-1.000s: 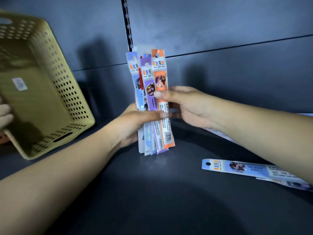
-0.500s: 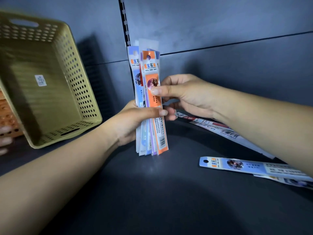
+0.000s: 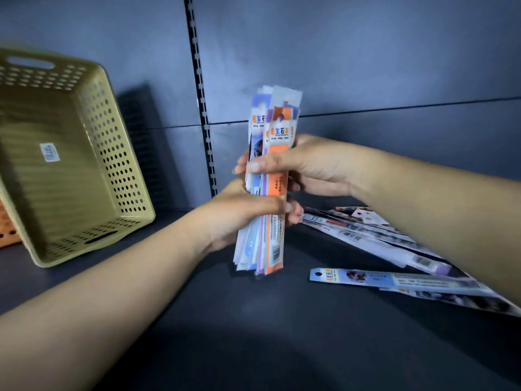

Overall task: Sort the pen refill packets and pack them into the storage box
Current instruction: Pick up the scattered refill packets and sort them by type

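A bundle of pen refill packets (image 3: 275,176) stands upright on the dark shelf, an orange one in front, blue and purple ones behind. My left hand (image 3: 242,215) grips the bundle's lower half. My right hand (image 3: 304,165) grips it higher up, thumb across the front. The olive perforated storage box (image 3: 118,153) lies tipped on its side at the left, its opening toward me and nothing inside but a sticker. Loose packets lie on the shelf at the right: a blue one (image 3: 394,279) and a pile (image 3: 366,232) behind my right forearm.
The dark shelf floor (image 3: 253,334) spreads in front of me, with the grey back panel and a slotted upright rail (image 3: 201,108) behind the bundle. An orange perforated basket (image 3: 7,232) peeks out left of the olive box.
My right hand has closed round the bundle's upper half, and the packets are squared into a tighter stack. The view has shifted, showing more of the box and the pile.
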Demonstrator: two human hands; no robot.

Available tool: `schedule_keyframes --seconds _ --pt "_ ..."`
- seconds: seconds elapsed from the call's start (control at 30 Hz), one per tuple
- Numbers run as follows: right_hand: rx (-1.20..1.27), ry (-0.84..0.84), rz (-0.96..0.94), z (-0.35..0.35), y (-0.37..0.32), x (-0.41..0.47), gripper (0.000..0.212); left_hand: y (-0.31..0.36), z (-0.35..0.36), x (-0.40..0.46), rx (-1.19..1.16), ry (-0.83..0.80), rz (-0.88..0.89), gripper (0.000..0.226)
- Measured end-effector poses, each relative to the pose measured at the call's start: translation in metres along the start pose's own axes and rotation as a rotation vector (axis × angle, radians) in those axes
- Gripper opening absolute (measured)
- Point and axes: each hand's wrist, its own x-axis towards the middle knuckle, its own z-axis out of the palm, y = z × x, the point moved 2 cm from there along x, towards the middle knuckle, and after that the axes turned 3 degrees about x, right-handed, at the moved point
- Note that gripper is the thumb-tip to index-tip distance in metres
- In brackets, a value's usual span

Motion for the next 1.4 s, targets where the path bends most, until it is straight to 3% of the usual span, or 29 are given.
schedule_keyframes --seconds 0.07,0.13,0.37,0.5,0.7,0.83,0.93,1.13,1.27,1.4 --pt "0.006 0.095 -0.041 -0.003 -0.015 -0.013 0.007 0.011 0.013 0.001 -0.035 -0.037 0.024 0.023" --pt "0.042 0.242 -0.056 -0.007 -0.026 -0.029 0.015 0.021 0.03 0.002 -0.028 -0.067 0.031 0.022" --pt "0.118 0.646 -0.03 -0.017 -0.042 -0.096 0.011 0.03 0.088 -0.01 0.219 -0.141 0.086 0.017" --pt "0.152 0.639 0.054 -0.019 -0.049 -0.139 0.004 0.036 0.125 -0.018 0.109 -0.175 0.109 0.016" --pt "0.058 0.532 0.15 -0.033 -0.044 -0.209 0.027 0.045 0.189 -0.027 0.084 -0.313 0.08 0.009" --pt "-0.042 0.591 0.207 -0.068 -0.044 -0.265 0.012 0.052 0.254 -0.025 0.075 -0.465 0.043 0.01" --pt "-0.05 0.66 0.249 -0.105 -0.042 -0.312 0.008 0.046 0.307 -0.013 -0.013 -0.516 -0.083 0.01" --pt "-0.166 0.705 0.377 -0.205 -0.036 -0.402 0.023 0.034 0.423 0.049 0.052 -0.339 -0.163 0.025" --pt "-0.202 0.758 0.479 -0.263 -0.016 -0.449 0.046 0.024 0.489 0.087 0.149 -0.268 -0.096 0.01" --pt "-0.071 0.721 0.549 -0.301 0.0 -0.464 0.045 0.018 0.513 0.121 0.261 -0.095 -0.008 0.045"
